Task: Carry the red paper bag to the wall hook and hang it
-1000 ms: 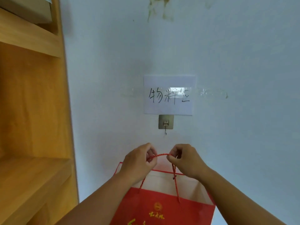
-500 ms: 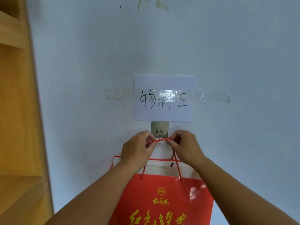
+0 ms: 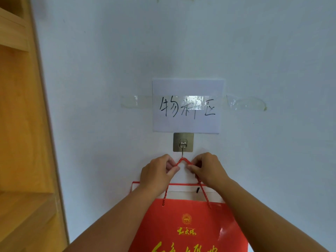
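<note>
The red paper bag (image 3: 187,226) with gold lettering hangs low against the wall, its white inner rim showing. Its red rope handle (image 3: 182,159) rises to a peak over the tip of the metal wall hook (image 3: 183,142), a small steel plate stuck to the wall. My left hand (image 3: 157,171) pinches the handle just left of the peak. My right hand (image 3: 207,169) pinches it just right of the peak. Both hands sit directly below the hook.
A white paper sign (image 3: 187,106) with black handwriting is taped to the wall right above the hook. A wooden shelf unit (image 3: 23,124) fills the left edge of the view. The pale wall (image 3: 272,51) stretches right.
The handle, held flat at hook height before, now peaks over the hook's tip. Both hands have dropped slightly below it, and the bag hangs lower.
</note>
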